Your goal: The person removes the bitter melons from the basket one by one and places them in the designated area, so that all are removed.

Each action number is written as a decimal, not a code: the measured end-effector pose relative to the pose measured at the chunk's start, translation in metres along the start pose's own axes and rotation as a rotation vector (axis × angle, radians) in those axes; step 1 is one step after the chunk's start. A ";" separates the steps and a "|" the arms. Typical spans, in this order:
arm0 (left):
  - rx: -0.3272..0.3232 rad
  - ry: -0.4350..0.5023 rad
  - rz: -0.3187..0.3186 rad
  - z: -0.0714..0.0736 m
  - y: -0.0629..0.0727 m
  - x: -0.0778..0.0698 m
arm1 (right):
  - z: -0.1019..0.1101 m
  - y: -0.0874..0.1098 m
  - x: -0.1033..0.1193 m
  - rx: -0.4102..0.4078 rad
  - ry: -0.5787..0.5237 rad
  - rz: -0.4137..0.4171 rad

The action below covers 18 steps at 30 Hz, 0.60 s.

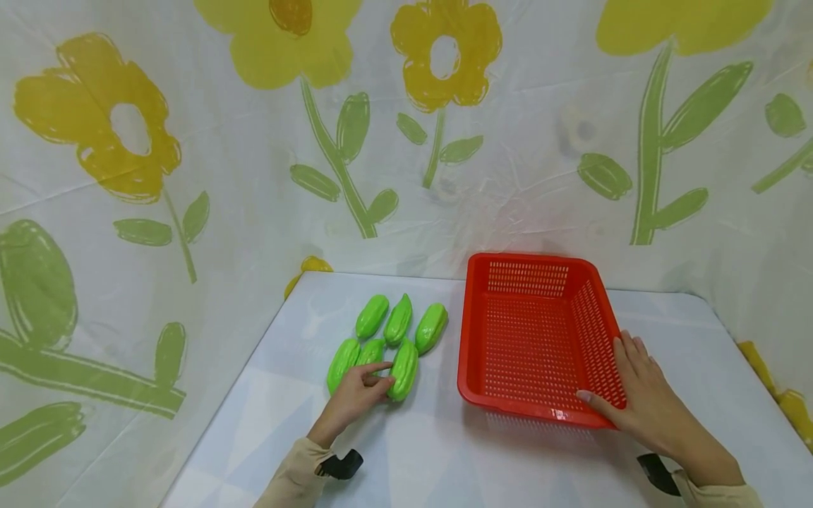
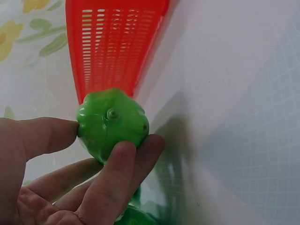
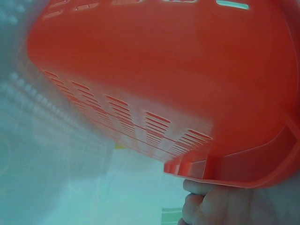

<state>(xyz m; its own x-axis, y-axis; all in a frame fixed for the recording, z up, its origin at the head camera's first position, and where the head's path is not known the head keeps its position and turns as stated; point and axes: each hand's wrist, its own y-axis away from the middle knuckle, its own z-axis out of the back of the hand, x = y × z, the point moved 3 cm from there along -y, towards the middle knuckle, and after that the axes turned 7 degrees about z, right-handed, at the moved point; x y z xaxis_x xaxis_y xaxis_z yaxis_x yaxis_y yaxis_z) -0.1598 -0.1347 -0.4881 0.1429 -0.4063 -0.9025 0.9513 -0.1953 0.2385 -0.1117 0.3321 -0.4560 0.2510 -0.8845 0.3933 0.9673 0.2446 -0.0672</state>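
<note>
A glossy green ridged gourd (image 1: 404, 370) is pinched by my left hand (image 1: 356, 395) between thumb and fingers. In the left wrist view, the stubby round end of this gourd (image 2: 112, 119) faces the camera. Several similar green gourds (image 1: 372, 316) lie close together just beyond and beside that hand. To the right stands a red perforated plastic basket (image 1: 466, 328) with nothing in it. My right hand (image 1: 654, 398) grips its near right corner, thumb over the rim and fingers along the right side. In the right wrist view, the basket's outer wall (image 3: 140, 61) hides part of the fingers.
The pale table (image 1: 254, 437) carries the gourds and the basket. A white curtain (image 1: 533, 127) printed with yellow flowers hangs behind the table and along both sides. Dark straps (image 1: 341, 466) show at both wrists.
</note>
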 end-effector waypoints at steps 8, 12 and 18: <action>0.014 -0.013 -0.057 -0.002 0.003 -0.002 | 0.001 0.000 0.000 -0.009 0.000 0.008; 0.013 -0.022 -0.055 -0.003 0.004 -0.001 | 0.000 0.000 0.001 -0.005 -0.006 0.001; -0.010 -0.071 -0.069 -0.004 0.004 0.001 | 0.001 0.001 0.002 -0.007 -0.003 -0.002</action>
<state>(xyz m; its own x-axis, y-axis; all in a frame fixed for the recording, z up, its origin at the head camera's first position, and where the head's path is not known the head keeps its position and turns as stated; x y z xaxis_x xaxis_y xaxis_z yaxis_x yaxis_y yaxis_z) -0.1544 -0.1328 -0.4895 0.0572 -0.4544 -0.8890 0.9611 -0.2159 0.1722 -0.1107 0.3313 -0.4545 0.2492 -0.8835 0.3965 0.9680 0.2402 -0.0731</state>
